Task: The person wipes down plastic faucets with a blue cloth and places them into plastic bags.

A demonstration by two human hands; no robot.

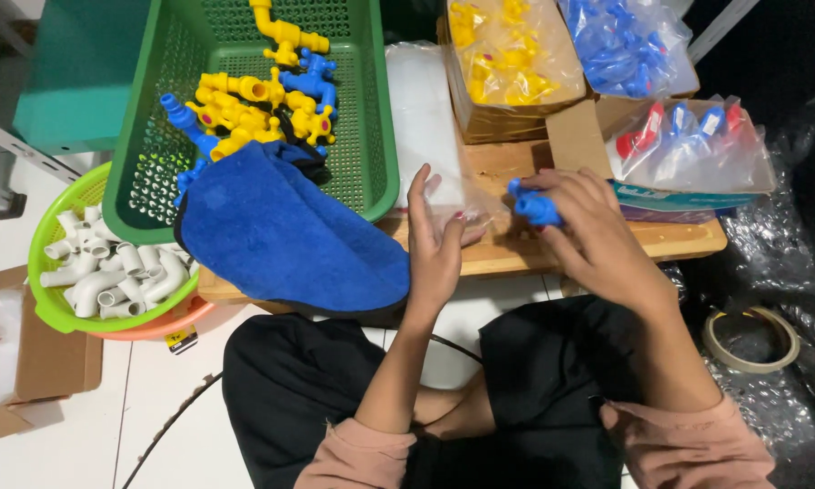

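White floor tiles surround a low wooden board (507, 254) crowded with stock. Right hand (588, 231) is closed around a blue plastic tap (532, 206), fingers curled over it just right of centre. Left hand (436, 243) is held open, fingers straight, its palm edge against a clear plastic bag (425, 118) lying on the board. At ten o'clock from the hands, a green basket (376, 136) holds yellow and blue taps (253, 104), with a blue cloth (289, 231) draped over its front rim. Farther out at nine o'clock — a round lime bowl (49, 312) of white pipe elbows (108, 272). At one o'clock, boxes of bagged taps (516, 54) — yellow and blue.
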